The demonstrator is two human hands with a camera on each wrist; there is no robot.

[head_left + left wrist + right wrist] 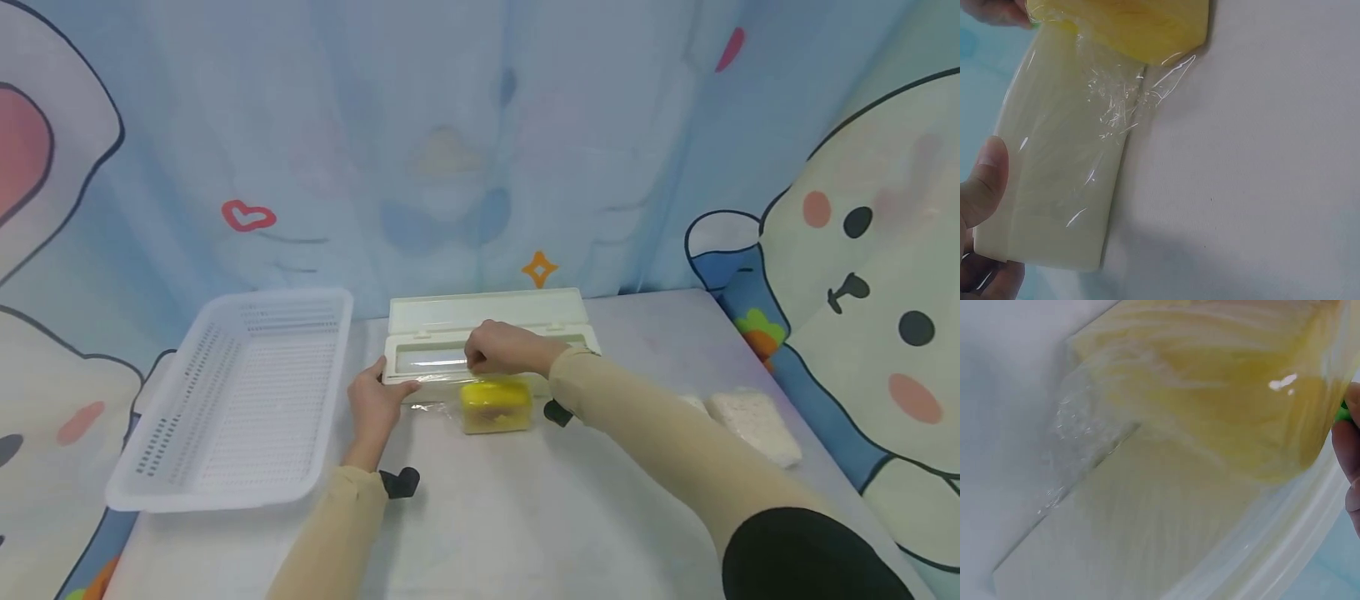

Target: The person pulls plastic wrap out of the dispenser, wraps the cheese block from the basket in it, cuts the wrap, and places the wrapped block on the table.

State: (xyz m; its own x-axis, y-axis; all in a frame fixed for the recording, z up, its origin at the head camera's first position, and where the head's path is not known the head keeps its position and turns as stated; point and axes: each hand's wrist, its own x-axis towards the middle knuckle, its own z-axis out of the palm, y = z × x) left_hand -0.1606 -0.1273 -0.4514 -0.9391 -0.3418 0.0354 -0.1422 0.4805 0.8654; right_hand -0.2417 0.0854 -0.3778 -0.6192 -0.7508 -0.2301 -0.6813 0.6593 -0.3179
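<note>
A cream cling film dispenser [427,389] stands on the table with its lid [487,310] raised. My left hand [373,408] grips its left end, thumb [988,178] on the front edge and fingers round the end. My right hand [510,347], fingers curled, pinches a small green slider [1342,412] at the dispenser's front edge; most of the slider is hidden by the fingers. Just in front of the dispenser is a yellow block [497,408], covered by clear cling film [1113,106] that runs back over the dispenser and hangs crumpled beside the block.
A white perforated basket [330,400] stands to the left. Whitish lumpy packs [753,425] lie at the right, partly behind my right sleeve [645,433]. A printed curtain [450,125] hangs behind the table [480,517].
</note>
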